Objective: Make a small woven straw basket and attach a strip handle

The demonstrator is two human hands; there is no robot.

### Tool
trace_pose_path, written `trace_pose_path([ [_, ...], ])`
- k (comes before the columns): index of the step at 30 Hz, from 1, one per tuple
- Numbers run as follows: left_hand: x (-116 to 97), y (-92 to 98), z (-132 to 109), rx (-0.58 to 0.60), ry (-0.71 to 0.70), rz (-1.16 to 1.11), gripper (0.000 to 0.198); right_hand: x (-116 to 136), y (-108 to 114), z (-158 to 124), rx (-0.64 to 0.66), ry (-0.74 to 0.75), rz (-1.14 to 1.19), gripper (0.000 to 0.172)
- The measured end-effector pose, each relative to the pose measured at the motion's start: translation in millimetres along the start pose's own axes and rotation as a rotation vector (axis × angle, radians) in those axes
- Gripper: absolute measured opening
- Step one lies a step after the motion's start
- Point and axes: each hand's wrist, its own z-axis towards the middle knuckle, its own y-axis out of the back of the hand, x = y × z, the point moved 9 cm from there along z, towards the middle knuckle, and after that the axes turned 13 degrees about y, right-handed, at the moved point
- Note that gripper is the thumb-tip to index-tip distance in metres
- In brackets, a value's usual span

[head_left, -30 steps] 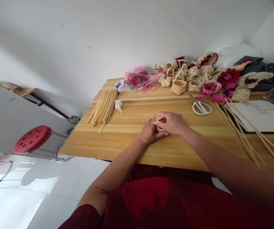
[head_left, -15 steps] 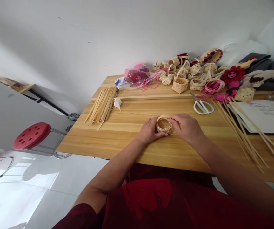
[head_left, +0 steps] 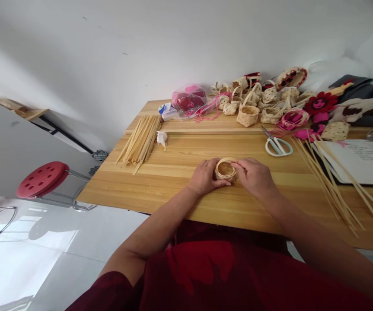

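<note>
A small round woven basket (head_left: pixel 225 169) of pale split strips stands on the wooden table (head_left: pixel 160 190), its open top facing up. My left hand (head_left: pixel 204 177) cups it from the left side. From the right, my right hand (head_left: pixel 254 177) pinches its rim with the fingertips. The basket's near and side walls are partly hidden by my fingers. To the left lies a bundle of flat pale strips (head_left: pixel 140 138), with a small white scrap (head_left: pixel 162 138) next to it.
White-handled scissors (head_left: pixel 277 147) lie beyond my right hand. Long pale sticks (head_left: pixel 330 183) spread across a sheet of paper (head_left: pixel 358 162). Woven baskets (head_left: pixel 247 115), pink flowers and a plastic bag (head_left: pixel 189 98) crowd the far edge. A red stool (head_left: pixel 42 179) stands left of the table.
My right hand has drawn back from over the basket to its right rim, uncovering the open top. The basket has shifted slightly right, and the view has tilted a little.
</note>
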Motion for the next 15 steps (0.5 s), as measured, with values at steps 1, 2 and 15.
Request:
trace_pose_path([
  [1, -1.1, 1.2, -0.8, -0.011, -0.004, 0.003, 0.095, 1.0, 2.9, 0.7, -0.003, -0.004, 0.000, 0.029],
  [2, -2.2, 2.6, -1.6, -0.022, -0.004, 0.010, 0.097, 2.2, 5.4, 1.4, -0.001, -0.012, -0.003, 0.027],
  [15, -8.4, -1.0, -0.5, 0.052, 0.055, 0.088, 0.097, 10.1, -2.5, 9.8, 0.081, -0.100, -0.046, 0.030],
])
